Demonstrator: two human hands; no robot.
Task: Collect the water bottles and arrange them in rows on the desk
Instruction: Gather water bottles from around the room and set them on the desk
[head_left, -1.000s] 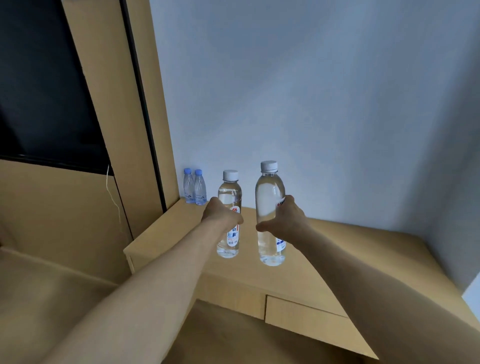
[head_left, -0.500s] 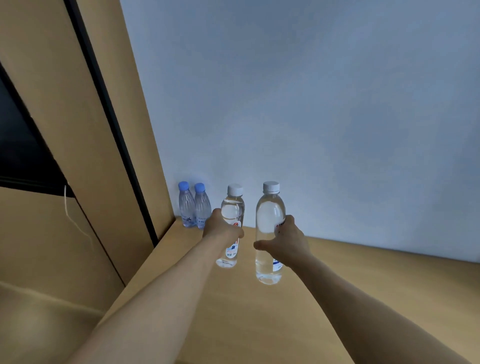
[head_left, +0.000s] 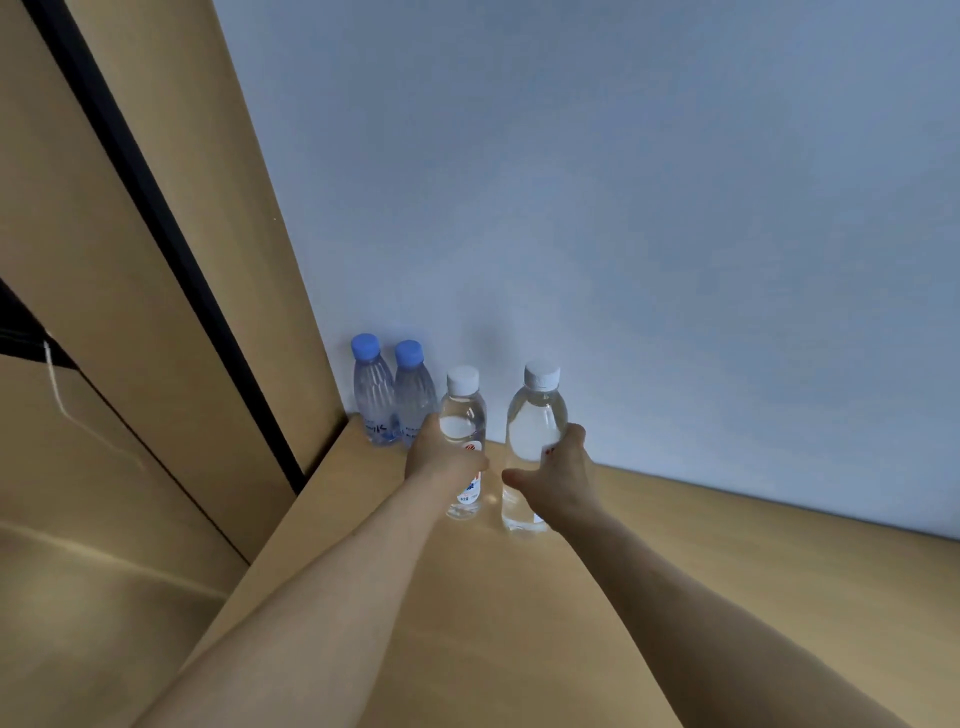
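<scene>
We are moving nearer the desk's (head_left: 727, 571) back left corner, left hand (head_left: 441, 462) gripping the shorter white-capped bottle (head_left: 462, 410), right hand (head_left: 558, 478) gripping the taller bottle (head_left: 535, 415), now beside the blue-capped pair (head_left: 395, 400); a row is forming.

Left bottle (head_left: 462, 415) and right bottle (head_left: 535, 428) now farther back, beside blue-capped pair (head_left: 374, 389).

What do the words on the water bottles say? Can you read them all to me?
Nothing can be read for sure.
Left white-capped bottle: red and blue label print, blurred, partly under the left hand.
Right white-capped bottle: label mostly behind the right hand.
Left blue-capped bottle, right blue-capped bottle: dark print, too small.
</scene>
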